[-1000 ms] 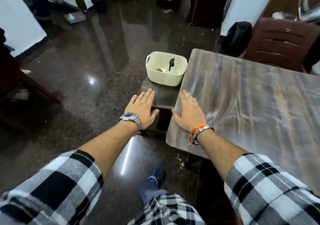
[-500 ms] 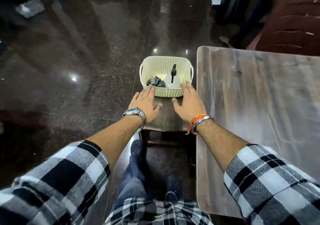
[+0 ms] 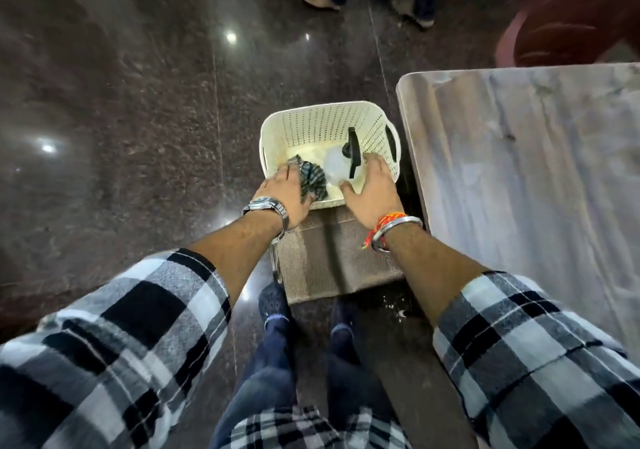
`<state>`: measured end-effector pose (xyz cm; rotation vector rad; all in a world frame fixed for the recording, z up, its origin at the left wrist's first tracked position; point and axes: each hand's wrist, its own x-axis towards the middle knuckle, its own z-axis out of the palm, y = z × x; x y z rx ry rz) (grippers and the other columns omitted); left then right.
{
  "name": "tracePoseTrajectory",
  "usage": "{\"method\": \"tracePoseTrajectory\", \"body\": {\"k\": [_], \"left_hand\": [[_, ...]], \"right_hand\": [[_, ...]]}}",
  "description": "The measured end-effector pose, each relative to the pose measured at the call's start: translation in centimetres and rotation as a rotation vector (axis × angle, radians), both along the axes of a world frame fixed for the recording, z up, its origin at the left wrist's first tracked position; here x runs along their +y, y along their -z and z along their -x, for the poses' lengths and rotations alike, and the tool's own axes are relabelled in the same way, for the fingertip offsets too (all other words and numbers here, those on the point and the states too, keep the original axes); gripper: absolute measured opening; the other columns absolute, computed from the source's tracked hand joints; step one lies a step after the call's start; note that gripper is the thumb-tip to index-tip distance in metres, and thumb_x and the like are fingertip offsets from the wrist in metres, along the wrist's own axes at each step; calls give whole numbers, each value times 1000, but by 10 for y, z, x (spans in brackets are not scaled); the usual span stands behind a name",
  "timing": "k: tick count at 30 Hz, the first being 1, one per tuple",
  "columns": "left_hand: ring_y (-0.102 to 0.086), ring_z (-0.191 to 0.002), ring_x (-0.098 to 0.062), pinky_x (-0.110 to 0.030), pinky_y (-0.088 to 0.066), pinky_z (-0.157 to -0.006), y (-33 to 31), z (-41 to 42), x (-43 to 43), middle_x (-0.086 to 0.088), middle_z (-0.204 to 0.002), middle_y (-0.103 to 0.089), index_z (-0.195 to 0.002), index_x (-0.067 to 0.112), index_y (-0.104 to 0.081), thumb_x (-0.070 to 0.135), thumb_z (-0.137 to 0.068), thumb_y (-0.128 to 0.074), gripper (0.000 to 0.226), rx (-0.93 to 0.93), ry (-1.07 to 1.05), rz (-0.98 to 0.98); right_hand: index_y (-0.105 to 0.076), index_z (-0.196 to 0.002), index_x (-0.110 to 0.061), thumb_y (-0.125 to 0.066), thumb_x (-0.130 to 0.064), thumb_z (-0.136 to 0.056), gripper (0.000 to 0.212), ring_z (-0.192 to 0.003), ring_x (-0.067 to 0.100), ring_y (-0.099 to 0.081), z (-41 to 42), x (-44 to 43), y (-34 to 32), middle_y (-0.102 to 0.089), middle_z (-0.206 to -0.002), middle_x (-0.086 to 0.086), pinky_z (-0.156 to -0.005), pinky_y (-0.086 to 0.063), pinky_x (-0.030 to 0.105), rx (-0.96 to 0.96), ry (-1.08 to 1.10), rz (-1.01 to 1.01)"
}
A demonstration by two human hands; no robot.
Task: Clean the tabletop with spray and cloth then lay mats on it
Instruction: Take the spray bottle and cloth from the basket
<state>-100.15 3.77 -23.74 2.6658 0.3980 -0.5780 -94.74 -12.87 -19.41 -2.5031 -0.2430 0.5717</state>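
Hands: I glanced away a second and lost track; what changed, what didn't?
Both hands went forward from the near rim of the basket into it: left hand grips the cloth, right hand touches the spray bottle. Basket, cloth, bottle and table stayed put.

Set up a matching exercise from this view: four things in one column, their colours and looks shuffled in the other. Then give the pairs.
Things:
1. basket
2. cloth
3. spray bottle
4. tabletop

Looks:
A. white with a black trigger
B. grey and streaked
C. cream, perforated
D. dark, striped

Pairs: 1-C, 2-D, 3-A, 4-B.
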Motion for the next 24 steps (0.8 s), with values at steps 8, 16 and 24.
{"method": "tracePoseTrajectory", "body": {"k": [8, 16, 24], "left_hand": [[-39, -134, -41, -44, -38, -106, 51, -59, 7, -16, -158, -14, -152, 8, -3, 33, -88, -64, 92, 165, -64, 46], [-24, -143, -39, -49, -38, -108, 93, -77, 3, -9, -161, 4, -153, 34, 2, 5, -72, -71, 113, 357, -91, 92], [-34, -127, -41, -49, -41, -100, 91, -77, -8, -17, -142, -27, -136, 9, -49, 11, -84, -59, 52, 461, 36, -237]], "right_hand": [[-29, -153, -2, -77, -22, -87, 84, -143, 33, -37, -52, 16, 54, -40, -155, 19, -114, -30, 33, 116, 202, -56], [-47, -136, -16, -64, -16, -95, 45, -104, 20, -56, -81, 17, 84, -57, -111, -4, -87, -38, 24, 200, 67, -200], [-63, -112, -8, -60, -27, -101, 22, -83, 14, -55, -80, 22, 94, -60, -86, -5, -68, -42, 14, 7, 279, -454]]}}
